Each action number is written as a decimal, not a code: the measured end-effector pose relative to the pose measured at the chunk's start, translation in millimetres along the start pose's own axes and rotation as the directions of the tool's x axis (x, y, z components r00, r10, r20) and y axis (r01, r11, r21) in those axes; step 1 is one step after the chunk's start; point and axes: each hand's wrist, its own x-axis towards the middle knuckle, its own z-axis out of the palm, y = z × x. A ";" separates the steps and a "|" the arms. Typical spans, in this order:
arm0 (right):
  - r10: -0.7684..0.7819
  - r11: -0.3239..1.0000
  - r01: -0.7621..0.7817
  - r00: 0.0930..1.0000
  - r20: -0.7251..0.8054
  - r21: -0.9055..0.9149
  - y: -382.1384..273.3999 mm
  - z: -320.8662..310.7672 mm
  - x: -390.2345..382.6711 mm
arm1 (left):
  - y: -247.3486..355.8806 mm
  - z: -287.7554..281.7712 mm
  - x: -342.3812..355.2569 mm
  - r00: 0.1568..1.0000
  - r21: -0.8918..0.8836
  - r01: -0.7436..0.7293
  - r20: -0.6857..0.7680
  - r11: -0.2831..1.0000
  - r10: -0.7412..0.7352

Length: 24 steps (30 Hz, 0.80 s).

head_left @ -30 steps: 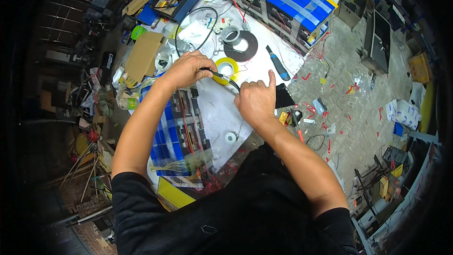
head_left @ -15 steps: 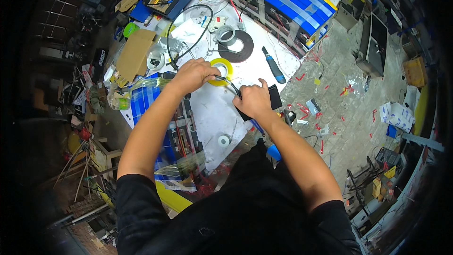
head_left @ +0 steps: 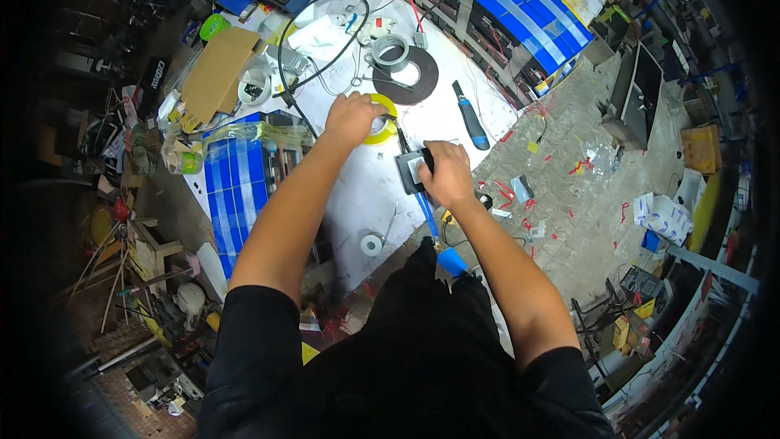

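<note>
My right hand (head_left: pixel 448 173) is closed around a flat black box (head_left: pixel 403 181) with a pale label on its face. Blue cable (head_left: pixel 426 211) runs out of the box's lower end toward me. From its upper end a short black cable (head_left: pixel 403 140) leads to my left hand (head_left: pixel 351 120), whose fingers are closed on that cable. Beneath the left fingers lies a roll of yellow tape (head_left: pixel 380 139), partly covered by them. A long looped black cable (head_left: pixel 280 57) passes behind the left wrist; whether it joins the held cable is hidden.
Beyond the hands lie a grey tape roll (head_left: pixel 379 56), a dark flat roll (head_left: pixel 428 82) and a blue-black utility knife (head_left: pixel 471 124). Blue taped battery packs stand at left (head_left: pixel 231 195) and far right (head_left: pixel 520 8). A small white roll (head_left: pixel 371 245) sits near the table edge.
The black box has turned so its labelled face shows, and my right hand now grips its right side. My left hand has shifted slightly right with the cable. The whole view has shifted a little.
</note>
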 end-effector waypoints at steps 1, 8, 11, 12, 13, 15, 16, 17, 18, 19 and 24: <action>-0.025 0.999 0.026 0.999 -0.034 0.043 -0.1 -10.9 -13.4 | -3.8 7.6 -1.3 0.999 -0.013 0.014 -0.048 1.000 -0.015; 0.281 0.946 -0.273 0.960 -0.018 0.175 73.0 -71.5 -188.1 | -2.3 7.4 -19.6 0.988 -0.271 0.120 -0.065 0.955 -0.142; 0.520 0.833 -0.512 0.854 0.022 0.212 130.1 -76.4 -299.9 | 12.2 1.4 -45.0 0.948 -0.413 0.203 -0.146 0.888 -0.284; 0.614 0.767 -0.609 0.788 0.044 0.202 148.8 -77.2 -341.7 | 20.2 -1.1 -48.7 0.926 -0.463 0.217 -0.182 0.859 -0.332; 0.694 0.696 -0.692 0.717 0.071 0.192 166.6 -77.5 -381.2 | 27.0 -0.1 -57.1 0.899 -0.521 0.202 -0.238 0.829 -0.368; 0.708 0.685 -0.706 0.703 0.069 0.180 209.4 -72.8 -470.2 | 44.0 11.5 -82.8 0.808 -0.626 0.177 -0.349 0.760 -0.475; 0.795 0.549 -0.814 0.578 0.184 0.190 222.9 -71.8 -499.8 | 52.4 18.4 -102.9 0.745 -0.663 0.170 -0.398 0.729 -0.536; 0.821 0.507 -0.836 0.543 0.176 0.211 249.6 -65.2 -545.5 | 65.4 31.0 -123.3 0.717 -0.707 0.195 -0.371 0.680 -0.591; 0.851 0.431 -0.870 0.480 0.213 0.240 227.0 -68.7 -547.4 | 80.1 35.1 -139.8 0.694 -0.723 0.207 -0.367 0.660 -0.620; 0.890 0.290 -0.899 0.379 0.254 0.327 250.1 -58.6 -588.9 | 101.8 43.2 -158.4 0.687 -0.781 0.224 -0.298 0.583 -0.663; 0.711 0.604 -0.748 0.662 0.237 0.276 341.9 -18.9 -689.0 | 168.8 82.0 -216.1 0.759 -0.834 0.266 -0.127 0.483 -0.638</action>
